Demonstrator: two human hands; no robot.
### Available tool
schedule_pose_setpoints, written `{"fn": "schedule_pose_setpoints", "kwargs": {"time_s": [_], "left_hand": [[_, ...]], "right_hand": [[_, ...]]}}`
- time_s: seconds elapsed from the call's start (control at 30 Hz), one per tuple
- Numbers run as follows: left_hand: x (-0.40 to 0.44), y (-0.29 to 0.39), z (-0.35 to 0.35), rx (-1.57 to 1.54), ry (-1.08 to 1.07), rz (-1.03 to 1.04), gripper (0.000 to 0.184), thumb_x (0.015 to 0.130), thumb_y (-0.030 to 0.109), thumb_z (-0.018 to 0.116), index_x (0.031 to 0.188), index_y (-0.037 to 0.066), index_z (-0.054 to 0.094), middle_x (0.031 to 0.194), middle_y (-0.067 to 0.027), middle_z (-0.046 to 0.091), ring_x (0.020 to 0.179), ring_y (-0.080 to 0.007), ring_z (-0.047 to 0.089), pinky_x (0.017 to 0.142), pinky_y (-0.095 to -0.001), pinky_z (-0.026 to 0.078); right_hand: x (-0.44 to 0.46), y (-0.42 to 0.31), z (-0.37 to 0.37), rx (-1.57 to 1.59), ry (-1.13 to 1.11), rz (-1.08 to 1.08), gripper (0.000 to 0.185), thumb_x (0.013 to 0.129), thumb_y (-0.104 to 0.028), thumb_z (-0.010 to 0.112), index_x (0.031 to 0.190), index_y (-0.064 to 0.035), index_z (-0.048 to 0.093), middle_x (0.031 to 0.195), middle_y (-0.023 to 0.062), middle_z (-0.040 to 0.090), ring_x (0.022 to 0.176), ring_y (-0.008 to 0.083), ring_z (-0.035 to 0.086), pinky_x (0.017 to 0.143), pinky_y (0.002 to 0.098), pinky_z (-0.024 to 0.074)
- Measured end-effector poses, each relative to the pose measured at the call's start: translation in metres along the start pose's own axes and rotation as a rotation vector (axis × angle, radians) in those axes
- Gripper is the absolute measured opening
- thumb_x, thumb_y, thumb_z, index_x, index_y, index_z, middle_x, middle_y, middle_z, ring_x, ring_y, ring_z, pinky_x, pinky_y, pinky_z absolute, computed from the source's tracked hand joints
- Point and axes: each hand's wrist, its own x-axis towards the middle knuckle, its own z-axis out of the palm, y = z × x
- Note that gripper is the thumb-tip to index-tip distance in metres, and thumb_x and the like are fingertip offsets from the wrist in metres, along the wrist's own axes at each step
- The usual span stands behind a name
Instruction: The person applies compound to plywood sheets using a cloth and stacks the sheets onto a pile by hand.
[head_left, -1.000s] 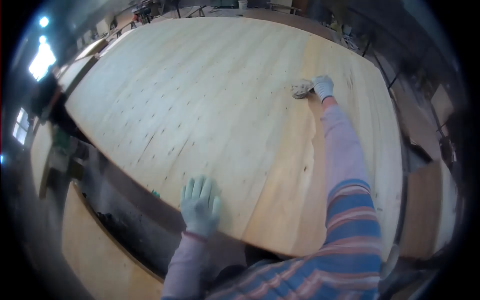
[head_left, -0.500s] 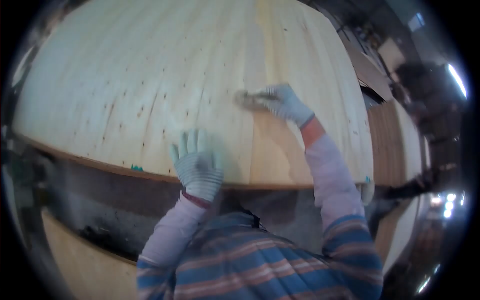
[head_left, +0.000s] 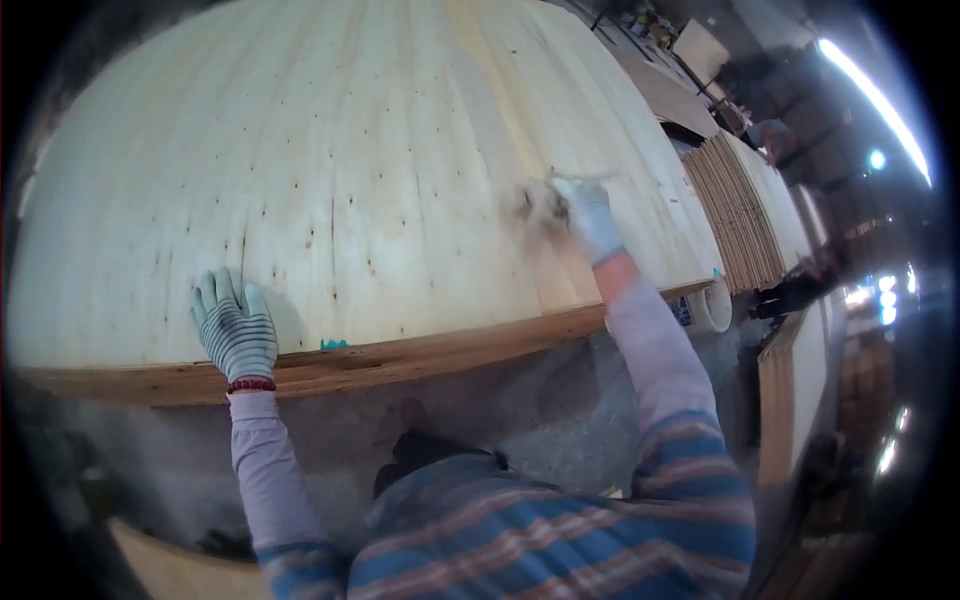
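Observation:
My left hand [head_left: 236, 325], in a striped knit glove, lies flat with fingers outstretched on the near edge of a large pale plywood sheet [head_left: 390, 180]. A dark red band circles that wrist. Farther right over the sheet, my right hand [head_left: 592, 218], also gloved, is closed on a greyish-brown tool [head_left: 538, 203] that looks like a scraper. Motion blurs the tool, so its exact kind is unclear. Below it, a smooth tan patch [head_left: 565, 285] runs toward the near edge. Dark specks and thin cracks mark the wood.
A teal mark [head_left: 334, 344] sits on the sheet's near edge. Beyond the right corner stand a stack of thin boards [head_left: 735, 205] and a white bucket [head_left: 714, 306]. More boards [head_left: 785, 400] stand lower right. Another panel [head_left: 180, 565] lies at lower left. A person [head_left: 772, 140] is partly visible at far right.
My left hand has shifted left along the sheet's edge, past the teal mark. The right hand stays near the tan patch with the tool, now more blurred. The view has turned.

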Motion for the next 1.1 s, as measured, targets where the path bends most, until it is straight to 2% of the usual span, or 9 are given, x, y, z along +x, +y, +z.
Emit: {"fn": "schedule_pose_setpoints", "kwargs": {"time_s": [0.07,0.23,0.47,0.67,0.73,0.8,0.9,0.97,1.1], "left_hand": [[0.007,-0.003,0.002,-0.025,-0.007,0.002,0.048,0.089,0.028,0.056,0.131,0.005,0.053,0.140,-0.0181,0.047,0.130,-0.0393,0.041,0.110,-0.0476,0.029],[0.006,0.004,-0.001,-0.001,-0.046,0.000,0.050,0.088,0.028,0.056,0.133,0.006,0.051,0.140,-0.0177,0.047,0.132,-0.0396,0.039,0.111,-0.0501,0.026],[0.003,0.000,0.001,-0.243,-0.012,0.061,0.044,0.085,0.022,0.059,0.127,0.010,0.055,0.131,-0.0157,0.055,0.129,-0.0349,0.043,0.110,-0.0493,0.029],[0.053,-0.147,-0.039,-0.322,-0.417,0.165,0.051,0.087,0.027,0.057,0.134,0.010,0.050,0.135,-0.0143,0.052,0.130,-0.0353,0.043,0.111,-0.0497,0.029],[0.073,-0.234,-0.020,-0.063,-0.124,0.146,0.048,0.089,0.031,0.054,0.132,0.010,0.052,0.137,-0.0162,0.050,0.130,-0.0373,0.043,0.111,-0.0490,0.028],[0.079,-0.260,-0.014,-0.007,-0.062,0.124,0.050,0.090,0.033,0.052,0.135,0.011,0.050,0.139,-0.0168,0.048,0.131,-0.0379,0.040,0.113,-0.0485,0.026],[0.089,-0.275,-0.007,-0.013,-0.076,0.088,0.053,0.091,0.035,0.052,0.139,0.013,0.046,0.145,-0.0144,0.042,0.136,-0.0360,0.034,0.115,-0.0474,0.021],[0.081,-0.275,-0.010,-0.057,-0.114,0.081,0.057,0.090,0.038,0.053,0.141,0.013,0.044,0.148,-0.0134,0.039,0.138,-0.0359,0.031,0.115,-0.0482,0.019],[0.099,-0.266,-0.039,-0.044,-0.252,0.059,0.064,0.083,0.042,0.056,0.139,0.013,0.046,0.146,-0.0165,0.041,0.136,-0.0413,0.032,0.114,-0.0534,0.018]], "right_hand": [[0.058,-0.006,0.012,-0.817,0.161,-0.408,0.031,0.088,-0.026,0.066,0.105,-0.0009,0.069,0.084,0.0075,0.070,0.077,0.0166,0.066,0.066,0.0287,0.0533],[-0.014,-0.092,0.030,-0.356,-0.510,0.133,0.033,0.087,-0.017,0.069,0.112,0.0037,0.065,0.099,0.0156,0.070,0.091,0.0200,0.068,0.082,0.0349,0.0547],[-0.199,-0.061,0.051,-0.874,-0.326,-0.349,0.028,0.091,-0.013,0.061,0.115,0.0028,0.062,0.116,0.0148,0.064,0.096,0.0219,0.066,0.082,0.0358,0.0538],[-0.159,-0.100,0.212,0.829,-0.300,0.262,0.030,0.091,-0.015,0.061,0.114,0.0035,0.063,0.106,0.0123,0.067,0.097,0.0199,0.065,0.079,0.0313,0.0509],[-0.114,-0.100,0.268,0.589,-0.351,0.181,0.036,0.090,-0.020,0.063,0.118,0.0028,0.061,0.104,0.0127,0.068,0.089,0.0178,0.065,0.077,0.0318,0.0518],[-0.063,-0.103,0.306,-0.345,-0.136,-0.290,0.036,0.089,-0.024,0.064,0.114,0.0021,0.065,0.099,0.0138,0.070,0.083,0.0152,0.065,0.072,0.0302,0.0516],[-0.040,-0.141,0.328,-0.517,-0.490,-0.331,0.035,0.088,-0.028,0.065,0.106,0.0005,0.069,0.089,0.0136,0.071,0.078,0.0133,0.064,0.069,0.0294,0.0508],[-0.093,-0.164,0.324,-0.581,-0.477,0.038,0.032,0.087,-0.029,0.066,0.102,-0.0016,0.072,0.082,0.0117,0.072,0.073,0.0124,0.064,0.068,0.0297,0.0505],[-0.210,-0.149,0.302,-0.734,-0.373,-0.298,0.025,0.086,-0.015,0.063,0.106,-0.0040,0.071,0.094,0.0155,0.072,0.088,0.0184,0.068,0.081,0.0309,0.0510]]}}
